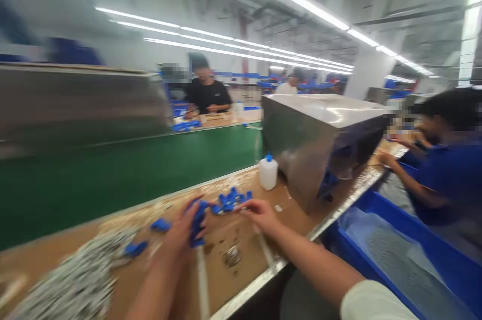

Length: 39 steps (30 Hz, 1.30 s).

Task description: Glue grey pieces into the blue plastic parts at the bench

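Head view, blurred by motion. The left hand [181, 234] is closed around a blue piece [198, 222], clamped between fingers and palm above the brown bench [220, 285]. The right hand [263, 217] reaches to the near edge of a cluster of blue parts [230, 201]; its thumb and forefinger are drawn close together, but whether they pinch anything cannot be told. The cluster lies beyond and between the two hands, beside a white bottle [268, 174] with a blue cap. Two loose blue parts lie to the left, one [160, 225] just beyond the left forearm, the other [135, 248] at the edge of a broad heap of pale strips [83, 270]. A small, shiny object [233, 255] sits on the bench between the forearms, with dark specks around it.

Stage of the work, as judged from the layout: handling is under way, with one blue piece in hand and several others lying loose. The heap of strips is large. Whether the clustered parts are finished or waiting cannot be determined, nor can any join between strip and blue piece be made out.
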### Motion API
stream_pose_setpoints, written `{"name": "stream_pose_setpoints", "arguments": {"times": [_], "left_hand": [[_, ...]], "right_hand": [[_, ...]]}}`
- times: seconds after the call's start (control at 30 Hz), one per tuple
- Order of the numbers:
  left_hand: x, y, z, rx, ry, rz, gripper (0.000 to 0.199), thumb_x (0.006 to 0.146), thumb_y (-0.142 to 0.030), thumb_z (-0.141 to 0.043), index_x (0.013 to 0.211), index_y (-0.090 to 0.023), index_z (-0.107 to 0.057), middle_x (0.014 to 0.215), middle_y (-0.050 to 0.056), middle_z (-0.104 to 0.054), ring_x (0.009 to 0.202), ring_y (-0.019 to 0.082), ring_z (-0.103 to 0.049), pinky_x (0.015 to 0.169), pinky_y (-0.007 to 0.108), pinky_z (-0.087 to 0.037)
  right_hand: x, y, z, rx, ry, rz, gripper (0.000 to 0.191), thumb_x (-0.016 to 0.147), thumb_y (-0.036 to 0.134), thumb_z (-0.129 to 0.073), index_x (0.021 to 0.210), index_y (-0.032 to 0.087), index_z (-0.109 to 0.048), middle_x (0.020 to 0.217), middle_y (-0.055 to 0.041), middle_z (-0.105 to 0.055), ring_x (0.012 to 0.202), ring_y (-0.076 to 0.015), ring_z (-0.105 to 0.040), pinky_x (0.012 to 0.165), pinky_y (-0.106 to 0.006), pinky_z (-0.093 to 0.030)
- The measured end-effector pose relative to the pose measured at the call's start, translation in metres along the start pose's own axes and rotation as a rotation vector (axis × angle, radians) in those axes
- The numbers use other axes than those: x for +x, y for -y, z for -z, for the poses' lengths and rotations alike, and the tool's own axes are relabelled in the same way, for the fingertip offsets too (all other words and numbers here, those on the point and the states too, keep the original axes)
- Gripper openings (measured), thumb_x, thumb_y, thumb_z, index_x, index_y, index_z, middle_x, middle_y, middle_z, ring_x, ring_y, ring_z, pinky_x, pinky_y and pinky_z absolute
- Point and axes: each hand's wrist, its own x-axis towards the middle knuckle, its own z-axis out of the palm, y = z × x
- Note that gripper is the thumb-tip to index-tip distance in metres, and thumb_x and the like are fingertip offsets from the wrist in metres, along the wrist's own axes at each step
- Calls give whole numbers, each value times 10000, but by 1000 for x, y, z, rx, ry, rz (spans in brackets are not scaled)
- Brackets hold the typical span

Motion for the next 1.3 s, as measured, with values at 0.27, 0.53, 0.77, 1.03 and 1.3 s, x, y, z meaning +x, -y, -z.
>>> {"name": "stream_pose_setpoints", "arguments": {"times": [0.27,0.53,0.77,1.03,1.3], "left_hand": [[-13,76,-54,-1318,99,28,260,695,-359,-902,895,-223,-807,918,65,-762,894,256,-704,856,347,-588],[-13,74,-63,-1303,94,-35,262,779,-375,-837,984,-223,-782,1012,70,-760,1014,266,-686,1005,380,-503],[-7,76,-71,-1297,88,-6,274,745,-401,-851,882,-190,-744,926,37,-727,951,229,-664,960,351,-508],[-14,76,-71,-1167,74,-127,259,846,-347,-744,1061,-207,-776,1055,27,-770,1002,223,-698,942,325,-516],[-18,76,-70,-981,22,-255,214,857,-263,-732,1064,-222,-772,1077,38,-776,1014,225,-718,952,334,-524]], "right_hand": [[-11,-35,39,-159,16,-3,386,755,553,-836,811,228,-635,768,-17,-622,645,-166,-572,603,-283,-495],[-23,-16,36,-237,191,-158,364,721,515,-878,843,213,-714,674,-5,-655,551,-155,-603,542,-273,-515],[-24,31,27,-579,487,141,222,999,426,-652,1030,259,-795,897,-67,-730,805,-204,-694,755,-341,-582],[-21,45,14,-876,702,325,265,1077,337,-525,1123,242,-768,972,-82,-673,883,-188,-662,789,-310,-528],[-26,40,16,-852,725,288,264,1073,338,-530,1089,238,-774,939,-75,-668,852,-181,-660,760,-304,-518]]}}
